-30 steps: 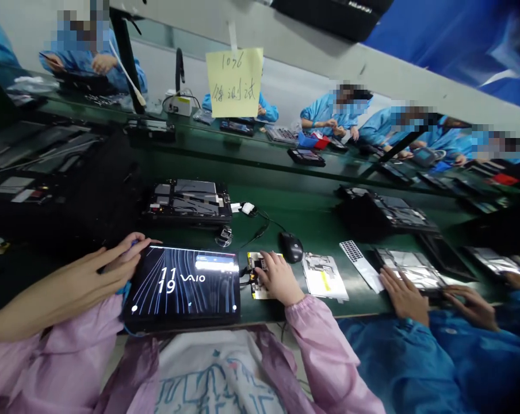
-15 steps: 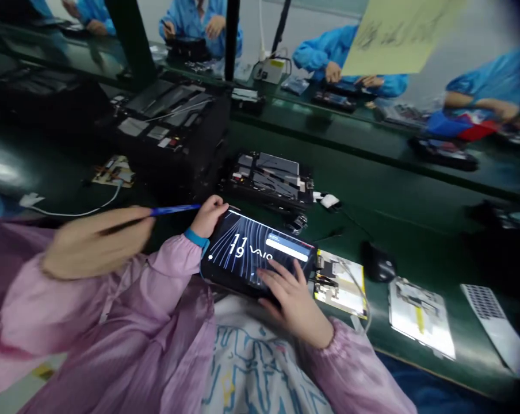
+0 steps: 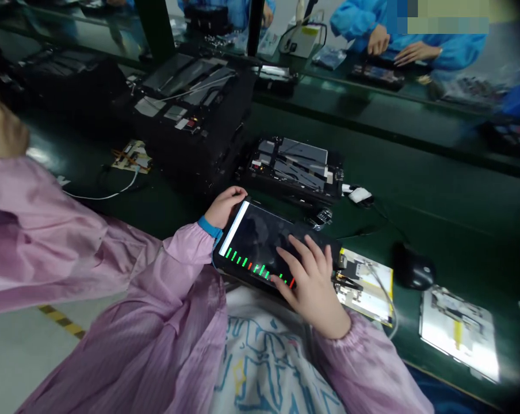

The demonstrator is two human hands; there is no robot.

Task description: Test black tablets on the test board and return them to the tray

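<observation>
A dark tablet [image 3: 260, 230] is tilted at the bench's near edge, in front of my body. Its lit screen is mostly black, with a white strip down the left side and green and red bars along the lower edge. My left hand [image 3: 226, 208], with a blue band at the wrist, grips its upper left corner. Over the screen's right part my right hand [image 3: 314, 282] is spread, fingers apart; whether the fingertips touch the glass I cannot tell. A bare silver panel with a circuit board [image 3: 367, 282] and a cable lies just right of the tablet.
Behind the tablet stands a stack of opened tablets [image 3: 294, 164], with a taller stack [image 3: 191, 103] to its left. On the right lie a black mouse [image 3: 415, 267] and another silver panel [image 3: 458, 328]. A co-worker's pink-sleeved arm [image 3: 39, 224] reaches in from the left; blue-sleeved workers sit opposite.
The screen has gone from a VAIO lock screen showing 11 19 to a black one with coloured bars. The co-worker's hand with a blue pen has moved away left. My view has shifted.
</observation>
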